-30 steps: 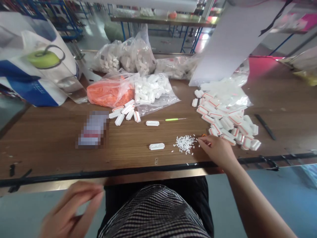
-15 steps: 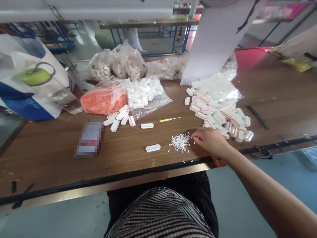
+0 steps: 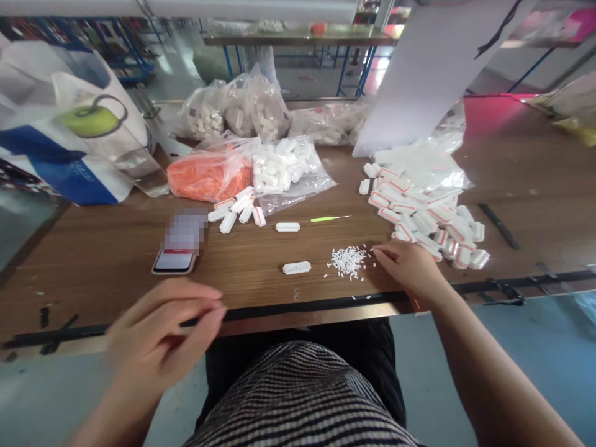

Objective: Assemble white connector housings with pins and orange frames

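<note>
My right hand (image 3: 410, 267) rests on the wooden table (image 3: 116, 261), its fingertips pinched together at the right edge of a small heap of tiny white pins (image 3: 347, 261). What the pinch holds is too small to make out. A white connector housing (image 3: 297, 268) lies left of the pins, another (image 3: 287, 227) behind it. My left hand (image 3: 162, 338) hovers in front of the table edge, blurred, fingers loosely extended and apart, holding nothing. A pile of white housings with orange trim (image 3: 423, 217) lies right behind my right hand.
A phone (image 3: 179, 248) lies left of centre. A thin green-handled tool (image 3: 328, 218) lies mid-table. Bags of orange parts (image 3: 205, 177) and white parts (image 3: 284, 171) sit behind, with more bags (image 3: 233, 112) farther back. A blue-white bag (image 3: 69, 149) stands left.
My left hand, out of view half a second ago, has come back up in front of the table edge. My right hand stays at the pins.
</note>
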Demonstrator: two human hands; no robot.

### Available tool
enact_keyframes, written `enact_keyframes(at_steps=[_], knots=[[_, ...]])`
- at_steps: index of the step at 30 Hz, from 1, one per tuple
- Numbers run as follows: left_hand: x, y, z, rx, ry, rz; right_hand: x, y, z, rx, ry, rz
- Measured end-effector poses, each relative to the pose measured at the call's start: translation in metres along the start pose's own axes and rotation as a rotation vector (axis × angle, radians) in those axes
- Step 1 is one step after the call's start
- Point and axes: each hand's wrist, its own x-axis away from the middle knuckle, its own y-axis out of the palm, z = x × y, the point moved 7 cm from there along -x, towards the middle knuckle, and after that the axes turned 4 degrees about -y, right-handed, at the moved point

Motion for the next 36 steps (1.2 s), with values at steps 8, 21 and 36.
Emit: enact_keyframes(at_steps=[8,21,36], knots=[[-0.045,0.092,-0.044,0.060,-0.107,-0.440,-0.003,0.005,-0.005,-0.006,0.036,0.061],[-0.023,0.170,-0.063,0.076,-0.125,-0.484,0.003,-0.002,0.002,-0.091,0.001,0.063],[-0.017,0.174,-0.053,0.041,-0.057,-0.504,0.005,0.006,0.011,-0.061,0.228,0.063]])
